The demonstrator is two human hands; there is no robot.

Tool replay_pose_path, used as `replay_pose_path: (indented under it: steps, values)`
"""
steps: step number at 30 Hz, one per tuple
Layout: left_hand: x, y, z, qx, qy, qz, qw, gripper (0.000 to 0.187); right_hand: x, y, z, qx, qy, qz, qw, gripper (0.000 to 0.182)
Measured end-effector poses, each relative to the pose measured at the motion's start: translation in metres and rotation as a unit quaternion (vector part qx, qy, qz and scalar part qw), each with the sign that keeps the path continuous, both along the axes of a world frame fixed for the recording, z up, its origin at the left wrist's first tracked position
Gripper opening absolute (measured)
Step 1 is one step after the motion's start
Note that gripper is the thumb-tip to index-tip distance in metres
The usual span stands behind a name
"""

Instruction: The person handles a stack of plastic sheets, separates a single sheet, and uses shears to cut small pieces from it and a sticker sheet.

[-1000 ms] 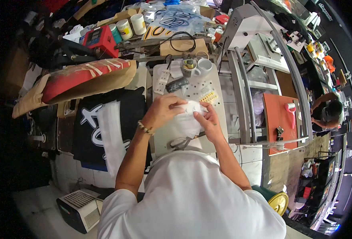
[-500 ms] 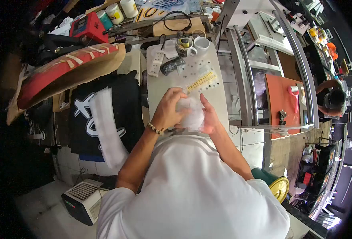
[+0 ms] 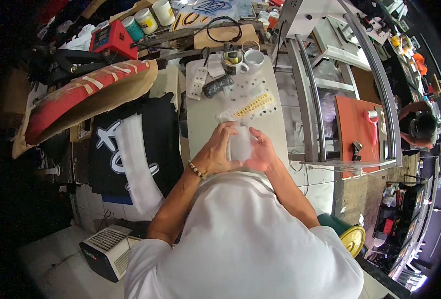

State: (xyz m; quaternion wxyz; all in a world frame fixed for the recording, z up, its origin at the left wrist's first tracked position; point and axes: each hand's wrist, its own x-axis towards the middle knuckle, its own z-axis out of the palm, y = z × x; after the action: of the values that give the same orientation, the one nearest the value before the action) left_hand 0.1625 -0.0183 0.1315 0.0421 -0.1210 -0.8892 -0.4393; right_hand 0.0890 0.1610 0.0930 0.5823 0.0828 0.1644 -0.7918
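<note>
Between my hands, close to my shirt, is a whitish translucent wrapped bundle (image 3: pixel 240 144), roughly cylindrical and slightly blurred. My left hand (image 3: pixel 219 151), with a beaded bracelet at the wrist, curls around its left side. Against its right side, my right hand (image 3: pixel 261 152) is bent with the thumb up. Just beyond my fingers, a clear sheet with yellow "CHIROPRACTIC" lettering (image 3: pixel 254 105) and dark dots lies on the pale tabletop (image 3: pixel 208 117). What is inside the bundle, if anything, cannot be made out.
Farther back sit a white mug (image 3: pixel 253 61), a power strip (image 3: pixel 197 82) and a dark wrapped roll (image 3: pixel 216 86). On the left, black cloth (image 3: pixel 101 172) carries a white strip (image 3: pixel 135 154). A metal frame (image 3: pixel 308 94) stands at right; another person (image 3: pixel 420 127) is beyond it.
My hands have closed in around the bundle, which now looks narrower and more upright. My left fingers have moved down and curled along its side. The view has shifted slightly.
</note>
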Motion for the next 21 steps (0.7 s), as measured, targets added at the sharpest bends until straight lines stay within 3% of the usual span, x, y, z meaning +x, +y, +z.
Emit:
replay_pose_path:
  steps: [6, 8, 10, 15, 18, 21]
  values:
    - [0.006, 0.009, 0.007, -0.018, -0.018, 0.034, 0.999, 0.106, 0.002, -0.004, 0.001, 0.059, 0.028, 0.023, 0.998, 0.059]
    - [0.007, 0.012, 0.007, -0.017, -0.011, 0.053, 0.998, 0.107, 0.001, -0.002, -0.01, 0.003, 0.01, 0.021, 1.0, 0.062]
    - [0.007, 0.013, 0.0, -0.056, -0.022, 0.058, 0.997, 0.101, 0.002, -0.003, -0.011, -0.054, -0.008, 0.022, 0.998, 0.066]
    - [0.004, 0.011, -0.015, -0.029, 0.023, 0.054, 0.998, 0.087, 0.006, -0.008, 0.008, 0.026, 0.029, 0.002, 0.999, 0.062]
    - [0.005, 0.01, -0.014, -0.026, 0.016, 0.053, 0.998, 0.081, 0.007, -0.006, -0.013, 0.064, 0.021, -0.009, 0.998, 0.058]
    - [0.005, 0.009, -0.008, -0.034, 0.008, 0.038, 0.999, 0.08, 0.007, -0.005, -0.015, 0.015, 0.038, 0.001, 0.999, 0.055]
